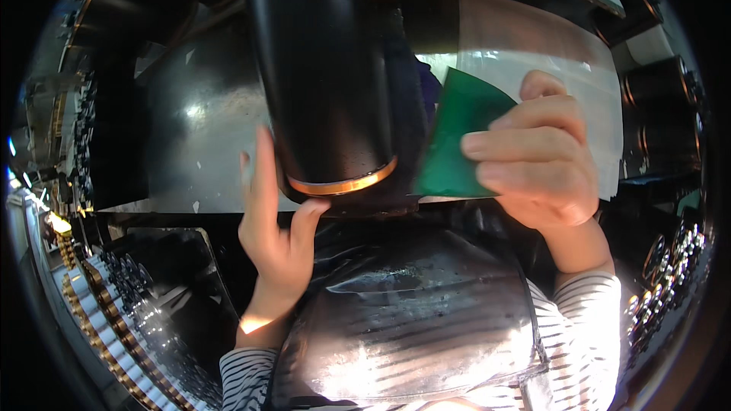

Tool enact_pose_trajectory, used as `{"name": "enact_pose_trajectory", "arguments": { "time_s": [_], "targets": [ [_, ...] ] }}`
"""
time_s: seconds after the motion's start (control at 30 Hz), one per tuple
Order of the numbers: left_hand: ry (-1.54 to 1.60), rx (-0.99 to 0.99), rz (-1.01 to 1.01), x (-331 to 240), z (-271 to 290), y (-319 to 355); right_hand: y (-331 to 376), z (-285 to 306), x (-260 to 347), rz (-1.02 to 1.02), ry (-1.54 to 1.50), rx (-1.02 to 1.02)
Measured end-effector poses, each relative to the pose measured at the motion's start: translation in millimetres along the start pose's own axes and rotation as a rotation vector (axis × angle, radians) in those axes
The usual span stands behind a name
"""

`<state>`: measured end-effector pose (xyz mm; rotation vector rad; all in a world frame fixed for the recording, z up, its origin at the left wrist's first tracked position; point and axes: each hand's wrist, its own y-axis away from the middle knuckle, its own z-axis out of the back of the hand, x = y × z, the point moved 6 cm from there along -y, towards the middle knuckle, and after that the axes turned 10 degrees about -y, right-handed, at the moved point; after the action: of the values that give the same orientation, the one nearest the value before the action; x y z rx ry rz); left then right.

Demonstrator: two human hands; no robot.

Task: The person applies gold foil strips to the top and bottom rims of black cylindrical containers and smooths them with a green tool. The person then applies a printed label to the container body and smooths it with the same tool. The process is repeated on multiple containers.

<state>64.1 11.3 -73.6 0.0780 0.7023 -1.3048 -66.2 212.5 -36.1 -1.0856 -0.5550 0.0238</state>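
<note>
A large glossy black cylinder (327,68) with a copper-coloured band (346,184) at its near end lies across the middle of the table, pointing toward me. My left hand (276,228) is at the near left of that end. Its fingers are stretched along the cylinder's side and its thumb is apart, close to the band; whether they press on it I cannot tell. To the right of the cylinder, my right hand (544,152) pinches a thin, slightly curved green sheet (455,141) between thumb and fingers. The sheet is held up, apart from the cylinder.
Beneath the cylinder is a dark cloth (407,106), with a bit of purple (428,87) beside it. Clear plastic film (533,46) covers the table's right part; a grey metal surface (202,129) is at left. Rows of black, copper-banded parts (114,320) stand at lower left, dark cylinders (662,118) at right.
</note>
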Motion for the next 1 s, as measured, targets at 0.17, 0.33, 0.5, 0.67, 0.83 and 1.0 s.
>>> {"name": "enact_pose_trajectory", "arguments": {
  "time_s": [0.17,0.33,0.5,0.67,0.83,1.0],
  "targets": [
    [-0.344,-0.040,-0.276,-42.3,11.9,13.8,19.6,15.0,-15.6,-0.159,-0.080,-0.177],
    [-0.553,-0.120,-0.491,-69.0,-1.3,-4.5,21.5,29.9,-18.7,-0.257,-0.135,-0.294],
    [-0.379,-0.059,-0.503,-83.2,39.3,-88.0,42.0,65.6,-29.5,-0.484,-0.092,-0.441],
    [-0.431,-0.057,-0.469,-51.2,41.2,-195.1,75.7,89.5,-55.6,-0.706,-0.015,-0.616],
    [-0.285,0.091,-0.304,-36.5,42.8,-225.5,66.5,88.9,-72.4,-0.716,-0.055,-0.564],
    [0.156,0.247,-0.252,-30.4,100.8,-148.0,30.7,75.0,-66.3,-0.681,-0.082,-0.510]
  ]
}}
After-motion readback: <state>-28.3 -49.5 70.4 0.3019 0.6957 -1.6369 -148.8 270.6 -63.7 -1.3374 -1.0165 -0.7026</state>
